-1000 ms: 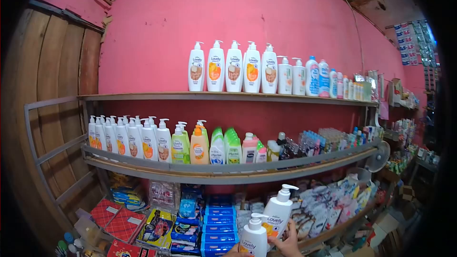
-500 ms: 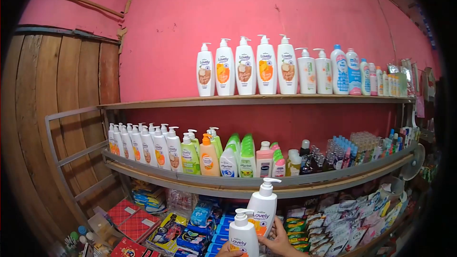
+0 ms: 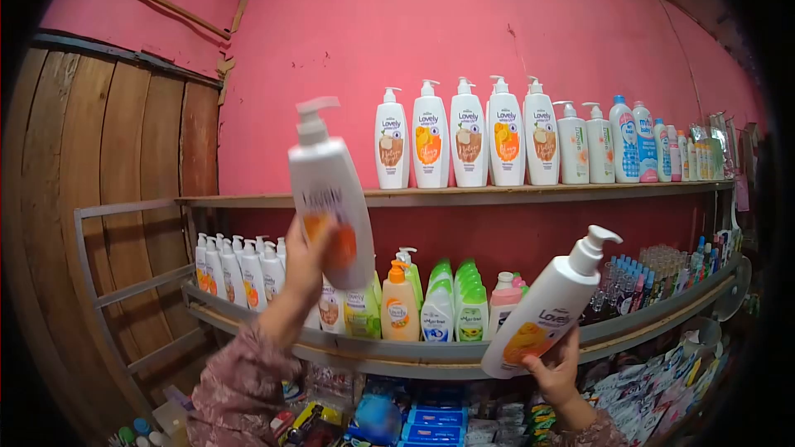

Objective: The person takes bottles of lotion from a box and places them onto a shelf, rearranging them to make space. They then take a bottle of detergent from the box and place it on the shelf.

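My left hand is wrapped round a white pump lotion bottle with an orange label picture, raised in front of the upper shelf and slightly blurred. Lower at the right, my right hand grips a second white pump lotion bottle, tilted with its pump up and to the right. Its label reads "Lovely". On the upper shelf stands a row of similar Lovely bottles, to the right of the left-hand bottle. That bottle and my left arm hide part of the lower shelf's bottles.
Smaller white pump bottles and blue baby bottles continue the upper row rightward. The lower shelf holds more white pump bottles, an orange bottle and green bottles. Packets lie below. A metal frame stands left.
The two bottles, held close together low in the middle, are now apart. My left hand has lifted its bottle up and left; my right hand has moved its bottle up and right, tilting it.
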Motion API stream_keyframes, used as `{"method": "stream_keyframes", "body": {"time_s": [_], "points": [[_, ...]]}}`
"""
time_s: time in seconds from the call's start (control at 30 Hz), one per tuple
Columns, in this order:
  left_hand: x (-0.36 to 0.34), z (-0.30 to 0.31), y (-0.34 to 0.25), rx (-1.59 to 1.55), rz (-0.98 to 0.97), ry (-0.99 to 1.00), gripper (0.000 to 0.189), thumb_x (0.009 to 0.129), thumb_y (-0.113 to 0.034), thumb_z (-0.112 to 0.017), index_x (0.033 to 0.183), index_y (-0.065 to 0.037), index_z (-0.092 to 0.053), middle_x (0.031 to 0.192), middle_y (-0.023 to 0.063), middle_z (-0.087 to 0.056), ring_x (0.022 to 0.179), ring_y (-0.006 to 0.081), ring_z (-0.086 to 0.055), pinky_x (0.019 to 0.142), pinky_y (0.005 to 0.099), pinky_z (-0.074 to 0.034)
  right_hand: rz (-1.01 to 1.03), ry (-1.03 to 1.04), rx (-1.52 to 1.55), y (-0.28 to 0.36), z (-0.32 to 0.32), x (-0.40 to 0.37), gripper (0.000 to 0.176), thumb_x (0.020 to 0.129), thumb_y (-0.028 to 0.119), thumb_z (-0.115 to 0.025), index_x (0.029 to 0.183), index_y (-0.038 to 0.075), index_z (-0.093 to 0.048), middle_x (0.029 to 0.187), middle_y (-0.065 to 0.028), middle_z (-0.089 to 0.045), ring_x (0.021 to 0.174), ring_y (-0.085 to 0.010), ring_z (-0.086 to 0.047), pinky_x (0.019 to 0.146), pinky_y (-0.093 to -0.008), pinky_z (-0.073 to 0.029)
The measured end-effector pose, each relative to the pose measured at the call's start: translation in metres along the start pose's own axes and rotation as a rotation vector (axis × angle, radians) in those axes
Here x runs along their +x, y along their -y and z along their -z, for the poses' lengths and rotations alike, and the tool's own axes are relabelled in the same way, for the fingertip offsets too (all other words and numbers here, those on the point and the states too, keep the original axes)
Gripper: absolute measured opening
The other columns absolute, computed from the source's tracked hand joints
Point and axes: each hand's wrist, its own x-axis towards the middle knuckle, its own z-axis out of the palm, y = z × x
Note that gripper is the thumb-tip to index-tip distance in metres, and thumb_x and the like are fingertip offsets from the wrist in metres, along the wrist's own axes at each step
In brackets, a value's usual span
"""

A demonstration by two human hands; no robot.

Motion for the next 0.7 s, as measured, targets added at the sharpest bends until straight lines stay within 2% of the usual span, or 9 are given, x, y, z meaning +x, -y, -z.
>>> {"method": "stream_keyframes", "body": {"time_s": [0.07,0.13,0.27,0.37,0.4,0.47,0.53,0.63,0.7], "points": [[0.064,0.006,-0.009,0.071,-0.163,-0.009,0.036,0.087,-0.028,-0.066,0.111,-0.005,-0.052,0.102,0.0051,-0.061,0.091,0.0135,-0.059,0.077,0.0296,-0.05,0.074,-0.031,-0.042,0.003,-0.005,0.001,0.087,0.073,0.013,-0.077,0.139,0.005,-0.02,0.127,-0.0105,-0.043,0.119,-0.0234,-0.045,0.101,-0.0383,-0.036],[0.118,0.015,-0.007,0.194,-0.227,-0.038,0.038,0.087,-0.029,-0.066,0.112,-0.004,-0.051,0.103,0.0053,-0.06,0.091,0.014,-0.059,0.078,0.0296,-0.05,0.104,-0.054,-0.087,0.005,-0.005,-0.001,0.092,0.072,0.014,-0.078,0.141,0.005,-0.017,0.129,-0.0104,-0.041,0.121,-0.0235,-0.042,0.103,-0.0392,-0.034],[0.189,0.03,0.024,0.26,-0.215,-0.084,0.041,0.088,-0.027,-0.065,0.117,-0.005,-0.047,0.107,0.0069,-0.059,0.093,0.0149,-0.059,0.078,0.0308,-0.051,0.159,-0.178,-0.207,0.005,-0.003,-0.023,0.094,0.071,0.012,-0.078,0.142,0.005,-0.016,0.131,-0.0108,-0.04,0.12,-0.0239,-0.043,0.101,-0.0401,-0.036],[0.215,0.032,0.055,0.242,-0.121,-0.107,0.043,0.088,-0.027,-0.065,0.12,-0.007,-0.044,0.108,0.0078,-0.058,0.094,0.0158,-0.059,0.077,0.0322,-0.051,0.205,-0.296,-0.279,-0.002,0.011,-0.044,0.09,0.073,0.012,-0.077,0.139,0.004,-0.017,0.119,-0.0144,-0.05,0.106,-0.0256,-0.055,0.09,-0.0395,-0.046],[0.224,0.035,0.068,0.247,-0.108,-0.11,0.044,0.088,-0.027,-0.065,0.121,-0.007,-0.043,0.108,0.0079,-0.058,0.094,0.0163,-0.059,0.077,0.0328,-0.052,0.154,-0.238,-0.28,0.006,0.009,-0.045,0.083,0.075,0.009,-0.074,0.136,0.003,-0.018,0.101,-0.0166,-0.059,0.084,-0.0262,-0.064,0.075,-0.0374,-0.053],[0.237,0.039,0.092,0.265,-0.066,-0.12,0.042,0.089,-0.027,-0.063,0.12,-0.007,-0.043,0.108,0.0078,-0.058,0.095,0.0165,-0.059,0.077,0.033,-0.051,0.151,-0.263,-0.423,0.001,0.023,-0.057,0.078,0.076,0.008,-0.072,0.133,0.002,-0.018,0.091,-0.0165,-0.06,0.073,-0.0261,-0.065,0.069,-0.0364,-0.054],[0.245,0.037,0.108,0.298,-0.007,-0.133,0.038,0.09,-0.027,-0.061,0.117,-0.006,-0.043,0.107,0.0074,-0.057,0.096,0.0159,-0.058,0.079,0.0325,-0.051,0.052,-0.216,-0.453,0.004,0.043,-0.076,0.082,0.077,0.005,-0.072,0.136,0.002,-0.016,0.104,-0.0179,-0.058,0.087,-0.0268,-0.064,0.079,-0.038,-0.052],[0.254,0.033,0.117,0.274,0.103,-0.103,0.041,0.091,-0.029,-0.059,0.12,-0.007,-0.039,0.108,0.008,-0.056,0.097,0.0166,-0.057,0.079,0.0333,-0.051,0.012,-0.211,-0.669,0.019,0.045,-0.09,0.081,0.082,0.002,-0.068,0.144,0.001,-0.016,0.126,-0.014,-0.044,0.117,-0.0236,-0.045,0.093,-0.034,-0.041],[0.263,0.04,0.129,0.329,0.111,-0.081,0.047,0.091,-0.032,-0.058,0.125,-0.008,-0.036,0.111,0.0085,-0.055,0.099,0.0175,-0.056,0.081,0.0349,-0.049,0.031,-0.219,-0.718,0.024,0.042,-0.089,0.08,0.082,0.002,-0.068,0.144,0.001,-0.016,0.128,-0.0143,-0.043,0.116,-0.0242,-0.045,0.093,-0.0339,-0.039]]}}
